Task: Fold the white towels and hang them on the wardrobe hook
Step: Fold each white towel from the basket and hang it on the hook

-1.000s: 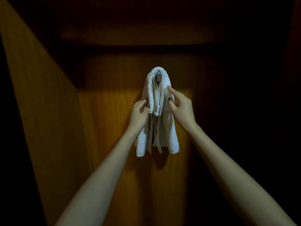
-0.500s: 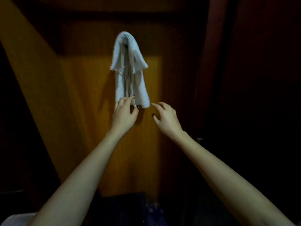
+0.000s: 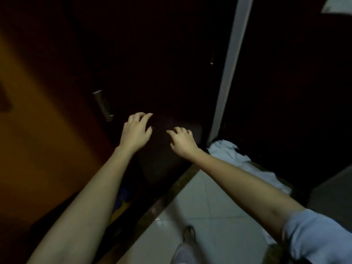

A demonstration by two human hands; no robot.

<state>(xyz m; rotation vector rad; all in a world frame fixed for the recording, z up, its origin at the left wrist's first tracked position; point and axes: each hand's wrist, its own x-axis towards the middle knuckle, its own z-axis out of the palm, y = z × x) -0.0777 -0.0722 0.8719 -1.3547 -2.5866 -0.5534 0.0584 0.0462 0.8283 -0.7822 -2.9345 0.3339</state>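
The room was dim. A dark wooden door (image 3: 152,63) with a metal handle (image 3: 103,105) filled the upper middle, beside an orange-brown wood panel (image 3: 38,140) on the left. A pale vertical frame strip (image 3: 228,69) ran down to a glossy white tiled floor (image 3: 209,206) edged by a dark threshold (image 3: 163,202).

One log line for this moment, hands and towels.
left hand: empty, open | right hand: empty, open | crumpled white towels: heaped, right of right hand
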